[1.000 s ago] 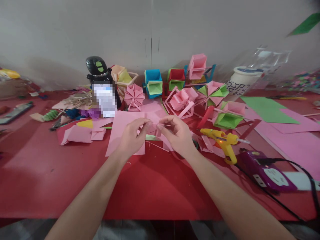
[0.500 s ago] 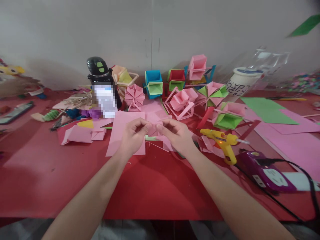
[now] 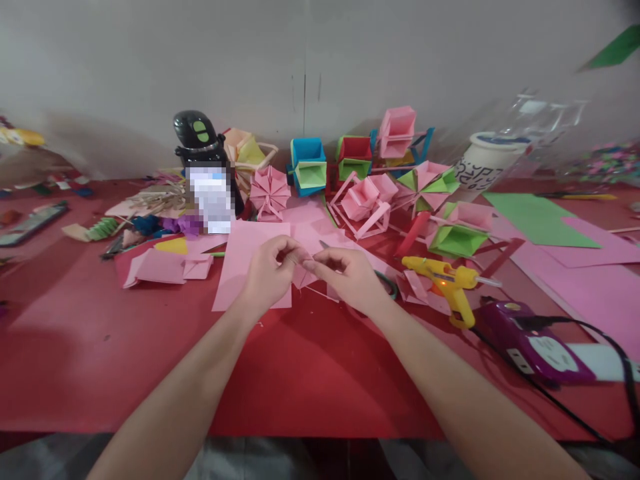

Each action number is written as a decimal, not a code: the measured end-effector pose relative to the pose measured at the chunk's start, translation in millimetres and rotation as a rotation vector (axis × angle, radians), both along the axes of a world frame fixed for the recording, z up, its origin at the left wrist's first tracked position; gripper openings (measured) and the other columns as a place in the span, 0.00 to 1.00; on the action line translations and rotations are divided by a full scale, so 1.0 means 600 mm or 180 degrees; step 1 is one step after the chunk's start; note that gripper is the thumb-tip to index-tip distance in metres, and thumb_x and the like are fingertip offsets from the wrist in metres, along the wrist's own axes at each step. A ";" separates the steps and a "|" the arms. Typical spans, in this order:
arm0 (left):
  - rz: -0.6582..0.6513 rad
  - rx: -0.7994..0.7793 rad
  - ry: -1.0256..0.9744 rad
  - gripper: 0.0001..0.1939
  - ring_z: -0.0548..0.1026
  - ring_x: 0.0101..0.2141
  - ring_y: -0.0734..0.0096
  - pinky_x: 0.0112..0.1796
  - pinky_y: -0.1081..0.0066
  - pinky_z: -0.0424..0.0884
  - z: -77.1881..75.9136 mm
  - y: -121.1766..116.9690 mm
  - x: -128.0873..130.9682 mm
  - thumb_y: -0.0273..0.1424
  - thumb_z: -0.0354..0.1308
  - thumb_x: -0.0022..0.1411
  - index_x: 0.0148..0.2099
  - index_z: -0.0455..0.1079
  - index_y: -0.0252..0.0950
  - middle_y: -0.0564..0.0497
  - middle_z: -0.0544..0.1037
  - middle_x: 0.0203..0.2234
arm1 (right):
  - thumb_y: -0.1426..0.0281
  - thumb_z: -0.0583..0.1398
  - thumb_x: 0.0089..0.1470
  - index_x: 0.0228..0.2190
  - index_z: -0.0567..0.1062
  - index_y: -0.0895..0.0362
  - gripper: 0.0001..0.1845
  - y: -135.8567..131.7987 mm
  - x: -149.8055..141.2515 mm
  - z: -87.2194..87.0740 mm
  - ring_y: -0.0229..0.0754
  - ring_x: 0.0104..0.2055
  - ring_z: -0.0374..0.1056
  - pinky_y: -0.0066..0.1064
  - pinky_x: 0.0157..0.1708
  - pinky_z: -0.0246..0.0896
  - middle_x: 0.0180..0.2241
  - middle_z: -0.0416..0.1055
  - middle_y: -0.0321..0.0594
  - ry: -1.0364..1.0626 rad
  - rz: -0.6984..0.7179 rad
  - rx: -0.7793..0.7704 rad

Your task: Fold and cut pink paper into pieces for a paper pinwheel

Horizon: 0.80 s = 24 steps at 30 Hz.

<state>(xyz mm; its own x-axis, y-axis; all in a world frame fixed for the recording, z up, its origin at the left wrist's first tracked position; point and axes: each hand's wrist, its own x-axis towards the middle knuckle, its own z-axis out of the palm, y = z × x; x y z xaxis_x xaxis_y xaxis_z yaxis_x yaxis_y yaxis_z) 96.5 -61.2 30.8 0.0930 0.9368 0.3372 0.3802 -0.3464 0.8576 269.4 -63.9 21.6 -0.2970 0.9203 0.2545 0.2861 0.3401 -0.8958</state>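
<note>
beyond and left of the fingers, a phone (image 3: 213, 200) seems propped on a black bottle (image 3: 193, 130), likely for easy viewing. the left hand (image 3: 267, 275) and right hand (image 3: 353, 279) pinch a small pink paper (image 3: 302, 277) between narrow fingertips, probably steadying it. rightward, a glue gun (image 3: 453, 291) lies within reach.

Folded pink paper (image 3: 303, 276): mostly covered by the fingers of the left hand (image 3: 271, 270) and right hand (image 3: 350, 273); its finer creases were too small to make out.
Scissors (image 3: 391, 285): largely hidden by the right hand, with a grey tip and part of a dark green loop showing.
Phone (image 3: 213, 200): screen pixelated, unreadable.
White cup (image 3: 480, 163): lettering distorted, its words unclear.
Green shape (image 3: 616, 48): blurred and cut off by the right edge.
Forearms (image 3: 200, 380): cut off at the bottom.
</note>
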 end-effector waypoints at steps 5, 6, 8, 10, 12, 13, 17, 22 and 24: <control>0.0155 0.0113 0.0160 0.08 0.70 0.29 0.70 0.31 0.69 0.65 -0.006 0.002 -0.002 0.29 0.52 0.65 0.32 0.67 0.36 0.52 0.74 0.26 | 0.66 0.59 0.61 0.25 0.72 0.58 0.14 -0.001 0.001 0.000 0.34 0.26 0.58 0.28 0.27 0.51 0.22 0.64 0.32 -0.0357 0.0028 0.0173; 0.0060 0.0080 0.0189 0.08 0.70 0.29 0.70 0.31 0.69 0.65 -0.006 0.003 -0.004 0.29 0.52 0.65 0.32 0.68 0.36 0.52 0.74 0.27 | 0.66 0.58 0.61 0.24 0.71 0.58 0.14 0.000 0.002 0.000 0.34 0.26 0.57 0.28 0.26 0.50 0.22 0.63 0.32 -0.0395 0.0007 0.0208; -0.0184 -0.0010 0.0226 0.08 0.71 0.30 0.70 0.32 0.70 0.66 -0.004 0.004 -0.010 0.30 0.52 0.66 0.34 0.69 0.36 0.51 0.75 0.29 | 0.66 0.59 0.60 0.23 0.70 0.58 0.15 0.002 0.006 0.000 0.34 0.25 0.58 0.28 0.26 0.51 0.22 0.64 0.32 -0.0388 0.0026 0.0222; -0.0323 -0.0040 0.0297 0.09 0.71 0.30 0.70 0.32 0.70 0.66 -0.001 0.006 -0.016 0.31 0.52 0.66 0.34 0.70 0.36 0.51 0.76 0.28 | 0.65 0.60 0.60 0.24 0.72 0.58 0.14 0.004 0.008 0.000 0.35 0.26 0.60 0.28 0.28 0.53 0.22 0.66 0.32 -0.0275 0.0084 0.0160; -0.0193 0.0084 0.0407 0.10 0.70 0.28 0.70 0.30 0.70 0.64 0.003 0.005 -0.020 0.30 0.52 0.66 0.32 0.70 0.36 0.52 0.74 0.25 | 0.62 0.62 0.59 0.26 0.74 0.58 0.14 0.004 0.008 0.002 0.36 0.28 0.62 0.28 0.30 0.56 0.24 0.69 0.34 -0.0081 0.0139 0.0026; -0.0063 0.0182 0.0460 0.10 0.69 0.27 0.71 0.30 0.70 0.64 0.005 0.004 -0.020 0.29 0.52 0.66 0.31 0.68 0.36 0.52 0.73 0.24 | 0.61 0.62 0.58 0.27 0.75 0.58 0.14 0.004 0.006 0.003 0.36 0.28 0.63 0.29 0.30 0.57 0.25 0.70 0.34 0.0016 0.0169 -0.0049; 0.0353 0.0480 0.0601 0.10 0.70 0.28 0.71 0.32 0.70 0.65 0.011 -0.004 -0.013 0.26 0.50 0.65 0.30 0.66 0.36 0.52 0.74 0.25 | 0.58 0.60 0.60 0.25 0.73 0.58 0.18 0.000 -0.001 0.002 0.37 0.29 0.65 0.29 0.31 0.58 0.26 0.70 0.36 0.0117 0.0272 -0.0291; -0.0056 -0.0044 0.0729 0.11 0.71 0.25 0.69 0.28 0.70 0.65 0.013 0.007 -0.041 0.32 0.49 0.66 0.32 0.68 0.37 0.52 0.74 0.24 | 0.60 0.56 0.63 0.25 0.66 0.56 0.17 0.002 0.000 -0.011 0.36 0.26 0.58 0.30 0.28 0.53 0.24 0.62 0.32 -0.0016 0.0130 -0.0139; -0.0245 -0.0423 0.0956 0.12 0.74 0.28 0.65 0.30 0.68 0.68 0.011 0.017 -0.092 0.34 0.51 0.65 0.30 0.70 0.38 0.50 0.76 0.24 | 0.61 0.55 0.63 0.25 0.64 0.55 0.17 0.006 0.004 -0.014 0.36 0.28 0.57 0.30 0.29 0.52 0.24 0.60 0.32 -0.0098 0.0140 -0.0010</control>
